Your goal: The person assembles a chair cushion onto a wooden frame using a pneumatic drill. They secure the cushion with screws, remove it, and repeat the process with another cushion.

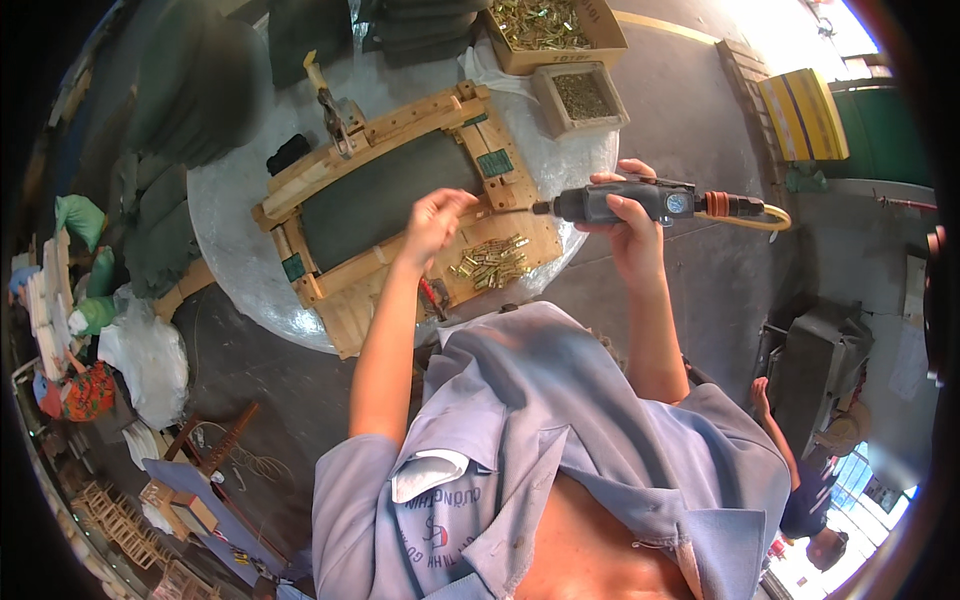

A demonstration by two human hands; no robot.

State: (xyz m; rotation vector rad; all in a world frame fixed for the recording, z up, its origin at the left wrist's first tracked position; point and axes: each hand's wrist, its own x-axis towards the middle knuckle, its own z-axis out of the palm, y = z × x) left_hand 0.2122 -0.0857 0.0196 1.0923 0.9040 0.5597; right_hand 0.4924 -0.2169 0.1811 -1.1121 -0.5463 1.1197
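My right hand [632, 215] is wrapped round a dark air screwdriver [620, 203], its thin bit pointing left over the wooden jig [410, 123]. Close to the bit's tip, my left hand [437, 228] is closed in a pinch; whatever its fingers hold is too small to make out. A dark flat panel [385, 190] lies inside the jig, beyond my left hand. Nearer me, a heap of brass-coloured metal pieces [490, 262] rests on the jig's board, with a red-handled tool [432, 297] beside my left forearm. A toggle clamp [335, 118] stands on the jig's far rail.
The jig sits on a round, plastic-wrapped table [225, 230]. A cardboard box [600, 45] of brass-coloured pieces and a small tray [592, 122] of tiny parts stand far right. A yellow air hose [770, 218] trails from the screwdriver. Dark panels [200, 80] are stacked at far left.
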